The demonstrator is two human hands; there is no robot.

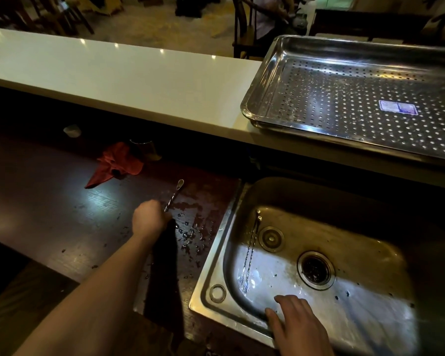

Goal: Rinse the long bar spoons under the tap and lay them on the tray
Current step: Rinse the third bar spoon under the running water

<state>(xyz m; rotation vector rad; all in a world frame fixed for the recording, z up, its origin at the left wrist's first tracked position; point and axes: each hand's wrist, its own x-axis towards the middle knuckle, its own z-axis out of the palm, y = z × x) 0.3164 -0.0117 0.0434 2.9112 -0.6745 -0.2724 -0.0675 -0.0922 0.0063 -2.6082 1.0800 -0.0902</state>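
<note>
A person's left hand (149,218) is closing around a long twisted-steel bar spoon (174,195), its bowl pointing away beyond the fist, likely for carrying. The right hand (297,323) is resting open in the steel sink (370,291), near two spoons (251,253); the perforated steel tray (357,104) is sitting beyond them.

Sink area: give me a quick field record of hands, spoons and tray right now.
left hand: closed on one bar spoon over the dark counter
right hand: open, resting on the sink's near rim, holding nothing
sink: two spoons lying side by side left of the drain
tray: on the white ledge, no spoons
tap: not in view
</note>
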